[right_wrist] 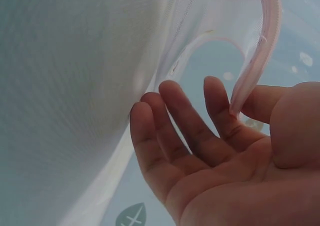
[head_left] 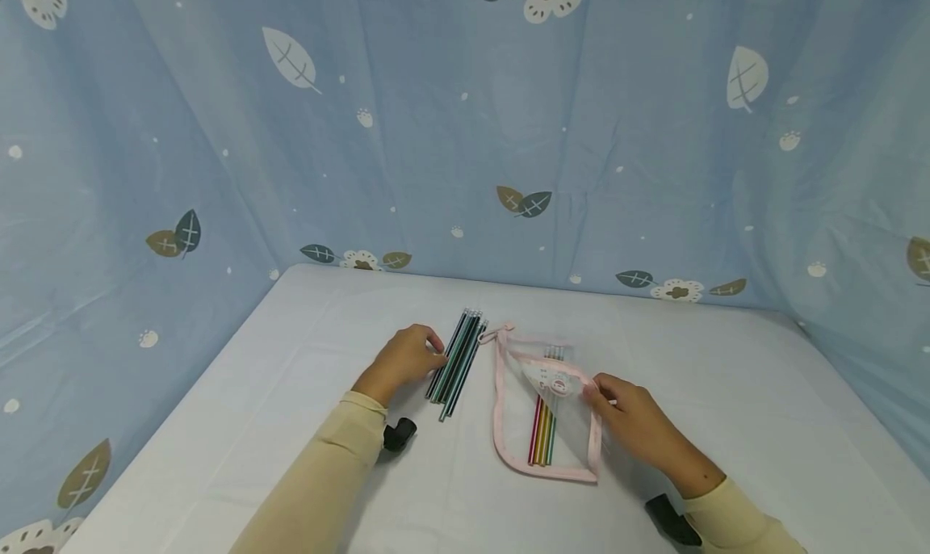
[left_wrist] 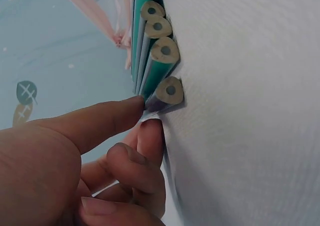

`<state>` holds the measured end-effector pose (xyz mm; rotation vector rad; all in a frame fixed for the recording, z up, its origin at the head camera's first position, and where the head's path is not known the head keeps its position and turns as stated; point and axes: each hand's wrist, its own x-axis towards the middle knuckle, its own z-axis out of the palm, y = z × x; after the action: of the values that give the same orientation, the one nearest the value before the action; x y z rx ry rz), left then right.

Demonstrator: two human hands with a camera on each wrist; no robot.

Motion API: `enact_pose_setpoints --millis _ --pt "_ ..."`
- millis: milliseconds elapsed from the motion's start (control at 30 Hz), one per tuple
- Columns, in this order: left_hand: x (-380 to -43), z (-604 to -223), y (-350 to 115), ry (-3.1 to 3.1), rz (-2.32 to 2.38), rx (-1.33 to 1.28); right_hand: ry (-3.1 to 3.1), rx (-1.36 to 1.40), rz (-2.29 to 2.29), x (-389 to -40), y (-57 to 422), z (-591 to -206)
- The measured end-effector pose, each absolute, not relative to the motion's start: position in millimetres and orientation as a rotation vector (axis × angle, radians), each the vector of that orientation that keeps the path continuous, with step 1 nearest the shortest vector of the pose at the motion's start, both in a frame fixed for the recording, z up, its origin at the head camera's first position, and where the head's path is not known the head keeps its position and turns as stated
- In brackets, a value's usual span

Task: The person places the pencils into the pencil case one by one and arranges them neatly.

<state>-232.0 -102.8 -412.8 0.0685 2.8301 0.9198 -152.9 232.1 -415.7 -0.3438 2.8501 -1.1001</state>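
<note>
A bundle of dark and green pencils (head_left: 459, 362) lies on the table, its flat, unsharpened ends showing in the left wrist view. Beside it, my left hand (head_left: 407, 356) touches the outermost pencil (left_wrist: 171, 91) with the thumb tip, the other fingers loosely bent. To the right lies a clear mesh pouch with pink trim (head_left: 499, 409). Between thumb and index finger my right hand (head_left: 641, 426) pinches the pouch's pink edge (right_wrist: 256, 68), lifting its top layer; the other fingers spread out. Several red, yellow and green pencils (head_left: 541, 441) lie in the pouch.
A white cloth covers the table (head_left: 305, 457). Blue leaf-patterned curtain (head_left: 436, 134) hangs behind it and at both sides. The pouch's pink zip end (head_left: 497, 332) lies close to the pencil bundle. Each wrist carries a black device (head_left: 400, 434).
</note>
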Motion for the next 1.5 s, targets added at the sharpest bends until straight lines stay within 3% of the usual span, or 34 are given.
enact_pose_setpoints --millis 733,1500 --pt "-230 -411 -100 2.866 0.859 0.014 2.817 -0.300 -1.118 -154 232 -417" --pt "-243 -411 -118 2.304 1.439 0.131 2.796 -0.294 -1.110 -154 234 -418"
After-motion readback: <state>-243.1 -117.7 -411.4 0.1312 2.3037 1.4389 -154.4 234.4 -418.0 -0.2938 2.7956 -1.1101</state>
